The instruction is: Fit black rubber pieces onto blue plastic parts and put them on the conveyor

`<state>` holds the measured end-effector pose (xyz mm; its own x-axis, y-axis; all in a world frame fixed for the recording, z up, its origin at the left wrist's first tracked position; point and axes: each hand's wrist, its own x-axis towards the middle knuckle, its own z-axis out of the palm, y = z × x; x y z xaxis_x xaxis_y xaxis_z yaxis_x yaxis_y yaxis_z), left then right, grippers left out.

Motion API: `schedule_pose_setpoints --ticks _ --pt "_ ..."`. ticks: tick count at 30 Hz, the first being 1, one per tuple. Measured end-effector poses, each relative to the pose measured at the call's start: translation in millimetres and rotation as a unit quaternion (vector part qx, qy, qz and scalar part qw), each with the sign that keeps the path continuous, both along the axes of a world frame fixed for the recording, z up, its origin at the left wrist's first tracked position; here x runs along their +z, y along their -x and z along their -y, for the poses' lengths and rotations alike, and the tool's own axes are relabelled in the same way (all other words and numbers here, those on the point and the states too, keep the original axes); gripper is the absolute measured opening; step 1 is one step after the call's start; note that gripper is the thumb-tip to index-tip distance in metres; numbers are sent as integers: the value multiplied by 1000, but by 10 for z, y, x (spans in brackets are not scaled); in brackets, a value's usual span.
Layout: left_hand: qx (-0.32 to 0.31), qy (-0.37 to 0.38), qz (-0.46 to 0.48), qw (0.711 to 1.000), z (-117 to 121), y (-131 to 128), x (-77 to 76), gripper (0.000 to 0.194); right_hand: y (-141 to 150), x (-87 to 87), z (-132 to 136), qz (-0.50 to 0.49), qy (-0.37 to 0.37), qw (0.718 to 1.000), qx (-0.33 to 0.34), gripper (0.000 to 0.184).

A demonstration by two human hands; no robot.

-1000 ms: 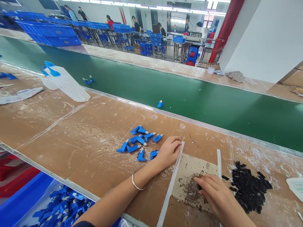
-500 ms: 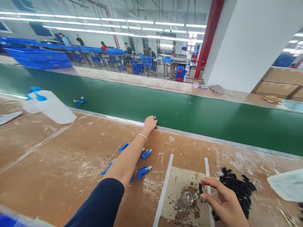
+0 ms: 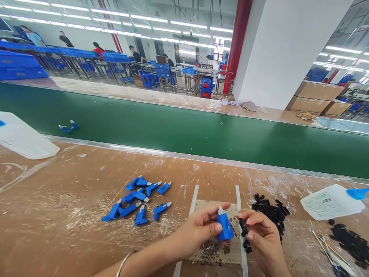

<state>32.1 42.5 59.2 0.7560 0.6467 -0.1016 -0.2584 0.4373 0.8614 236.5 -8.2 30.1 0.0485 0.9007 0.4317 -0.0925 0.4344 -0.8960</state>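
My left hand [image 3: 197, 232] grips a blue plastic part [image 3: 225, 227] with a whitish tip, holding it upright above the cardboard mat [image 3: 203, 206]. Close on its right, my right hand [image 3: 265, 238] pinches a small black piece [image 3: 242, 227] between thumb and fingers. The two pieces are near each other but apart. Several similar blue parts [image 3: 131, 209] lie loosely grouped on the table to the left. A heap of small black pieces [image 3: 271, 211] lies just beyond my right hand. My hands hide part of the mat's middle.
Beyond the table runs a green conveyor belt [image 3: 173, 129], carrying two blue parts [image 3: 65, 129] at left. White plastic bottles lie at left [image 3: 25, 138] and right [image 3: 328, 202]. Cotton swabs [image 3: 321, 246] and more black pieces [image 3: 350, 242] lie at lower right. Other people sit far off.
My left hand has come back from the belt's near edge to the mat and now holds a blue part there. My right hand still pinches a black piece. The view has turned right.
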Motion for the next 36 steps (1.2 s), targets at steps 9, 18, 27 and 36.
schedule_pose_setpoints --ticks 9,18,27,36 --pt "21 19 22 999 153 -23 7 59 137 273 71 70 -21 997 4 10" --pt "32 3 3 999 250 -7 -36 66 143 528 110 258 -141 956 -19 12" --pt "117 2 30 993 370 -11 -97 57 116 206 297 497 -300 809 -93 42" --pt "172 -25 4 985 655 198 -320 57 82 414 488 406 -222 886 23 37"
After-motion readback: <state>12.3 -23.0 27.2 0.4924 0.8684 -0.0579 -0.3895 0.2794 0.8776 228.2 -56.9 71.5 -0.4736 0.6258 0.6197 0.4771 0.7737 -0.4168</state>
